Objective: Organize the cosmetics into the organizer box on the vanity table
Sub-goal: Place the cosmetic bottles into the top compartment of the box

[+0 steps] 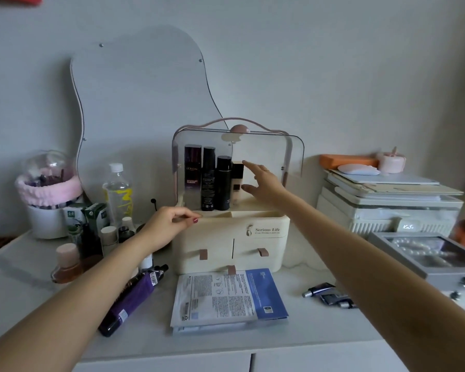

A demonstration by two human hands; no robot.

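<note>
Lower left: dark purple plastic bottle [134,296] lay on white worktop [320,331]. Left hand [169,226] gripped front-left rim of cream plastic organizer box [253,245], frame centre, clear lid up. Right hand [265,183] was spread open, fingers straight, beside beige foundation bottle [236,183] in box's top section.

Dim, soft, bluish light; edges bend, details slightly blurred.

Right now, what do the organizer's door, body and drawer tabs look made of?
Door: clear, glossy plastic, likely acrylic; bottles show through it and it catches glare. Body: opaque cream plastic, smooth satin, with moulded rounded corners. Tabs: dull pinkish-brown strips, perhaps faux leather; too small to be sure.
</note>
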